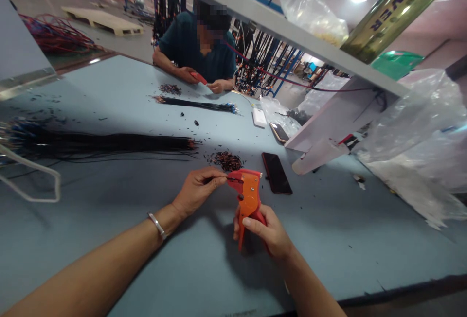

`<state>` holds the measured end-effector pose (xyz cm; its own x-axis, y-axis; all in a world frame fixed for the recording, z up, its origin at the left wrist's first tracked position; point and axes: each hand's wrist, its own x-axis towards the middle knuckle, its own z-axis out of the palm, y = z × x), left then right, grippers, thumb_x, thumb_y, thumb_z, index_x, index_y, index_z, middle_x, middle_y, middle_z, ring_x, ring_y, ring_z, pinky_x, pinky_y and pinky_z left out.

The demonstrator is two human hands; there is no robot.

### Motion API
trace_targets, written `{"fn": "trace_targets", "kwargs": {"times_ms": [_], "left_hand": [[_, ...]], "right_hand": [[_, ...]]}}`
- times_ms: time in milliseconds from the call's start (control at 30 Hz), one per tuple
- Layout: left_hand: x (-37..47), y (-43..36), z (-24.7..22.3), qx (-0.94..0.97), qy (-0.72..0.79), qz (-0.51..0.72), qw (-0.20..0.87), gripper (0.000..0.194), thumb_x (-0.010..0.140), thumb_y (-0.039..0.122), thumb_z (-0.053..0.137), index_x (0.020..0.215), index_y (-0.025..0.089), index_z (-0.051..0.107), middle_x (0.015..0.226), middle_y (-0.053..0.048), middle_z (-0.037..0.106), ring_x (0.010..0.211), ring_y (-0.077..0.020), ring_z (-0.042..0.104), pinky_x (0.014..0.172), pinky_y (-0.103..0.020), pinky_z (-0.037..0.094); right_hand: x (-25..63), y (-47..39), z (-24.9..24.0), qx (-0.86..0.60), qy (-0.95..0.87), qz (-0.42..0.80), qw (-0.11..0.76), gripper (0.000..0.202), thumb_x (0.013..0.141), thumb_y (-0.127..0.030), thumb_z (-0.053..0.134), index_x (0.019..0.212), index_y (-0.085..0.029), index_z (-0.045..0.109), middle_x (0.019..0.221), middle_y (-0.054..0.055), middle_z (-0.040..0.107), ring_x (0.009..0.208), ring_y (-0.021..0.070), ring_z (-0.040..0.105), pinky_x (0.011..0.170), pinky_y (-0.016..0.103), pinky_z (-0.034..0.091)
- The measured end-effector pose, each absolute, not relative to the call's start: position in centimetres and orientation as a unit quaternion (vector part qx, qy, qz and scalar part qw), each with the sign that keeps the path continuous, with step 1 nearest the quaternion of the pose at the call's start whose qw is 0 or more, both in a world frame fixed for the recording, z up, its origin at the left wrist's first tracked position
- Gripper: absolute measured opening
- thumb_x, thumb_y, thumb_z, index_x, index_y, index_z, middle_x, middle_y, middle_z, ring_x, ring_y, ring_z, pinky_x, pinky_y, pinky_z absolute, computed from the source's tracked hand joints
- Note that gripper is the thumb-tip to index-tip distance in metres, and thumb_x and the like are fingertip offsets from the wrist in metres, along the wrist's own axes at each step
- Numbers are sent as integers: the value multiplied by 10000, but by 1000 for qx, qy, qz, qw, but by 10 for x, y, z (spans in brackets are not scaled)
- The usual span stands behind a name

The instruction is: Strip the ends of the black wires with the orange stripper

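My right hand (268, 227) is wrapped round the handles of an orange and red wire stripper (250, 190), which stands upright over the table. My left hand (200, 188) is closed in a pinch right at the stripper's jaws, on the end of a thin black wire (227, 178); most of that wire is hidden by the fingers. Just behind the tool lies a small heap of cut insulation scraps (228, 160). Farther left, a thick bundle of black wires (120, 143) with coppery ends stretches across the table (146, 268).
A dark phone (277, 173) lies right of the stripper, with another phone (279, 132) and a white box (259, 117) behind. Opposite, a co-worker (199, 49) holds a red tool near a smaller wire bundle (197, 104). A white bent rod (54, 185) juts in at left.
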<state>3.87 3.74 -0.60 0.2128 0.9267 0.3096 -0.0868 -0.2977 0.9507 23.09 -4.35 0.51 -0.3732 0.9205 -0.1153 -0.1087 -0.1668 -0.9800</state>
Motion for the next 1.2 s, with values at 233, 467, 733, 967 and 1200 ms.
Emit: {"fn": "trace_targets", "kwargs": {"times_ms": [233, 467, 733, 967, 1200], "left_hand": [[39, 38, -7, 617, 349, 525, 471, 87, 773, 253, 676, 734, 188, 719, 725, -8, 702, 687, -130, 612, 704, -265, 497], [39, 37, -5, 640, 361, 509, 448, 112, 798, 246, 638, 729, 175, 692, 730, -10, 695, 685, -125, 603, 682, -250, 491], [39, 36, -4, 678, 367, 503, 390, 146, 825, 247, 582, 726, 165, 651, 690, -5, 652, 651, -118, 563, 652, -236, 466], [40, 34, -3, 702, 366, 501, 350, 181, 848, 247, 528, 720, 158, 619, 654, 7, 605, 612, -105, 522, 609, -212, 430], [40, 30, -3, 712, 383, 488, 328, 190, 867, 256, 487, 792, 151, 626, 648, 13, 582, 586, -101, 498, 579, -207, 406]], "right_hand": [[232, -44, 4, -411, -500, 652, 394, 343, 791, -456, 672, 818, -134, 558, 675, 34, 606, 548, 152, 611, 506, 265, 498], [231, -42, 2, -427, -486, 659, 382, 381, 767, -483, 690, 782, -128, 554, 660, 28, 594, 529, 145, 603, 481, 250, 490], [233, -42, -5, -433, -448, 687, 372, 386, 742, -465, 727, 810, -130, 548, 664, 22, 599, 534, 138, 600, 504, 250, 487], [235, -40, -8, -416, -453, 695, 371, 367, 752, -443, 726, 825, -128, 552, 674, 25, 605, 547, 146, 608, 506, 259, 494], [233, -40, -8, -402, -455, 698, 379, 359, 750, -433, 727, 829, -129, 553, 677, 26, 607, 547, 149, 607, 499, 259, 492]]}}
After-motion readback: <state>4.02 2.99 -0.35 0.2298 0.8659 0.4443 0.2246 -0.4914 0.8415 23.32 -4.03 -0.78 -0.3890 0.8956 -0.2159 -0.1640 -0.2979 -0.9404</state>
